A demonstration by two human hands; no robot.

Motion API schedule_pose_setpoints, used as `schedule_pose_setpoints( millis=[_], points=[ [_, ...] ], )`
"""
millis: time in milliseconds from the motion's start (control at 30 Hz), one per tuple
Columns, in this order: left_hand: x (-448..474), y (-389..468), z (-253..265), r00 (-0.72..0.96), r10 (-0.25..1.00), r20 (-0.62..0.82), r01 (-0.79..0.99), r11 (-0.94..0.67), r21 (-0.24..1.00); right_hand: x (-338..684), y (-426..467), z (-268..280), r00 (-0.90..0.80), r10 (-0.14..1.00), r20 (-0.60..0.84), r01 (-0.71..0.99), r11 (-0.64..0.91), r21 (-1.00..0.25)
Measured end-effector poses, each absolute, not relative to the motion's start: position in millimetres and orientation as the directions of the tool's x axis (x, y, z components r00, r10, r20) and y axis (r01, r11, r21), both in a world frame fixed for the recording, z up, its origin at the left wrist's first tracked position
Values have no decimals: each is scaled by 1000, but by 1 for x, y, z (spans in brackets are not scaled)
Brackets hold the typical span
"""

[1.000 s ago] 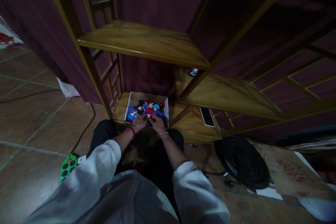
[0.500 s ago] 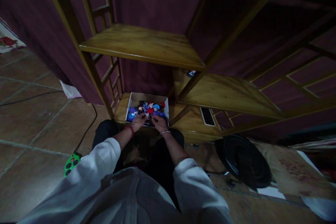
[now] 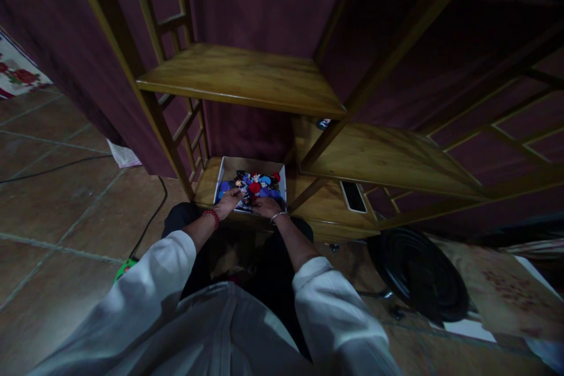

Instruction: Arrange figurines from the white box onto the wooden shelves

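Yellow-brown wood forms the shelving unit before me, with a dark purple curtain [image 3: 264,12] hanging behind it. On the lowest shelf [image 3: 315,202], at its left end, stands an open box [image 3: 258,165] with white edges and a brown inner back wall. Small figures lie in it, crowded together; noted among them are a red-topped piece [image 3: 254,188] near the middle, a blue-topped piece [image 3: 265,180] behind it and to the right, and a second red piece [image 3: 276,177] by the right wall.

The person's left hand [image 3: 226,202] reaches over the front left of the box, fingers bent towards the figures. The right hand [image 3: 267,207] is at the front right, fingers curled inward, near the left but apart from it. Whether either set of fingers pinches a piece, I cannot tell; the detail is too small and dark. A red bead bracelet [image 3: 211,220] circles the left wrist, a silvery bangle [image 3: 279,217] the right.

Farther right on the same shelf lies a white-edged, dark-faced device [image 3: 353,197].
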State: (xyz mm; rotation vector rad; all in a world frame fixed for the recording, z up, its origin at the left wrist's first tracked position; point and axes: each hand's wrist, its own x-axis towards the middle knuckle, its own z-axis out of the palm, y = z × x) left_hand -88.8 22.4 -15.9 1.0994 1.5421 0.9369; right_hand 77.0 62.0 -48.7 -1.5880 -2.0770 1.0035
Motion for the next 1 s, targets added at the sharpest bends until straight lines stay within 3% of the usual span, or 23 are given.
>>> schedule_pose_setpoints(
  millis=[100,267,633,1000],
  points=[
    [-91,21,-16,-128,946,-298,175,317,932,73,63,-45,-336,904,-264,785,114,-609],
    [-90,23,-20,-125,950,-287,143,304,942,70,60,-43,-320,911,-262,807,117,-579],
    [-90,24,-27,-145,957,-252,139,272,952,77,56,-52,-196,955,-223,656,-42,-753],
    [-90,24,-28,-128,961,-245,115,260,959,71,56,-41,-125,988,-91,608,3,-794]
  ],
)
